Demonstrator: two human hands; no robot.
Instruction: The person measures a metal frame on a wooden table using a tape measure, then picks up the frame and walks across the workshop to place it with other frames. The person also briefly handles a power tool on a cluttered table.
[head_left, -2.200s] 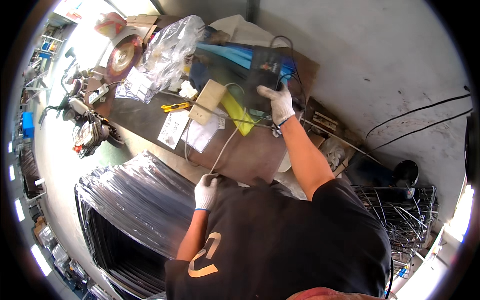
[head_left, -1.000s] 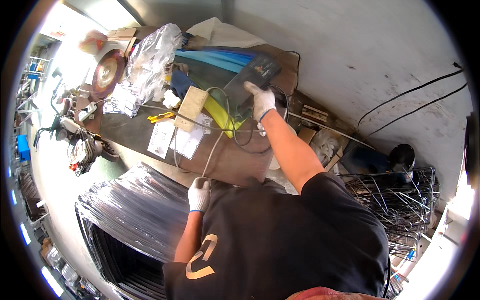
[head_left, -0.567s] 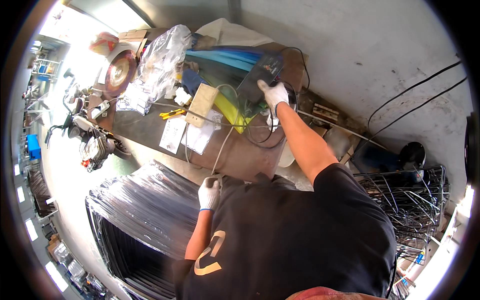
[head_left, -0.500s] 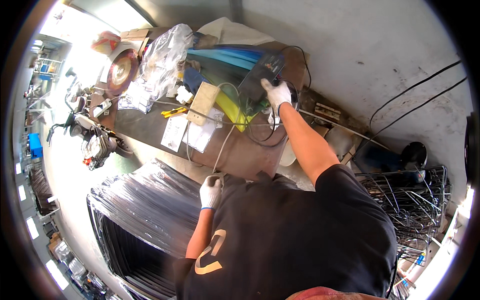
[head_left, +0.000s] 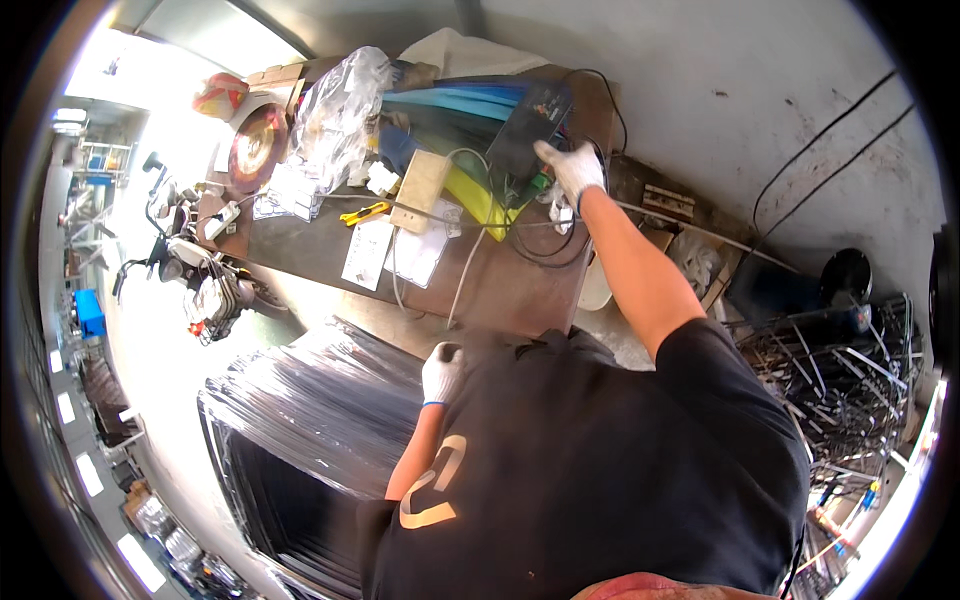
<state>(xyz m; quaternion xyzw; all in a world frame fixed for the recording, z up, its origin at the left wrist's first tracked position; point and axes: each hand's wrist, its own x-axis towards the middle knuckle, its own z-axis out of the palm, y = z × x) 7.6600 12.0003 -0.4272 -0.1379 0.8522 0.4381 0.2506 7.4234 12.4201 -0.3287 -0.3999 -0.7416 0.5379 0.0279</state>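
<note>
My right hand (head_left: 572,170), in a white glove, is stretched out over the workbench (head_left: 480,300). Its thumb lies at the right edge of a dark flat box (head_left: 530,130), while the fingers bend down beside a black cable and a small green object (head_left: 538,186). What they grip is hidden. Low in front of my body, my gloved left hand (head_left: 443,374) is closed, fingers curled, just below a pale cable (head_left: 464,285) hanging over the bench edge. I cannot make out what is in it. A cream box-shaped block (head_left: 420,190) with cables rests between papers.
A yellow cutter (head_left: 365,213), paper sheets (head_left: 368,252) and a clear plastic bag (head_left: 345,115) lie on the bench. Below left stands a plastic-wrapped black stack (head_left: 310,400). A wire basket of metal pieces (head_left: 850,390) is at right. Motorbikes (head_left: 205,270) stand beyond the bench.
The whole view has shifted slightly, moving the bench up and to the right in the picture. Both hands keep nearly the same places and poses relative to the bench.
</note>
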